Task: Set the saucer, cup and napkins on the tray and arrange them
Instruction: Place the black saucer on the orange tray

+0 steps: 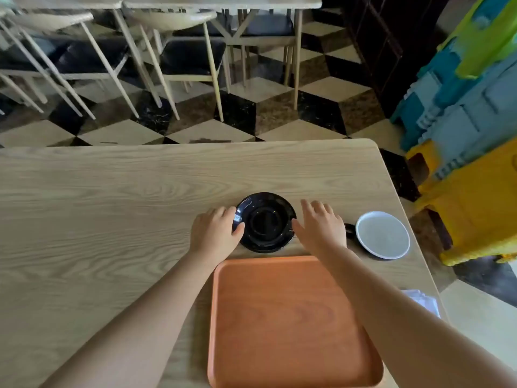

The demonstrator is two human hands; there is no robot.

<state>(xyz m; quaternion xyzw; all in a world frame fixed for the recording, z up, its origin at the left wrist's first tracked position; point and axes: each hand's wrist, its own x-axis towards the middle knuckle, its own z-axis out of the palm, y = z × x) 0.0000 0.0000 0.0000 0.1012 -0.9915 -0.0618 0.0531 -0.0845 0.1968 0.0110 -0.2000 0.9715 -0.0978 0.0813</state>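
Squarely between the spread left hand (214,233) and right hand (321,226), both touching its rim, the round saucer (265,222) lies just beyond the tray's (291,317) far edge.

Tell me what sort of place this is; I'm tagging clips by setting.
Probably a café or restaurant dining room: more tables with matching chairs stand behind this table, the floor is patterned tile, and a serving tray lies ready.
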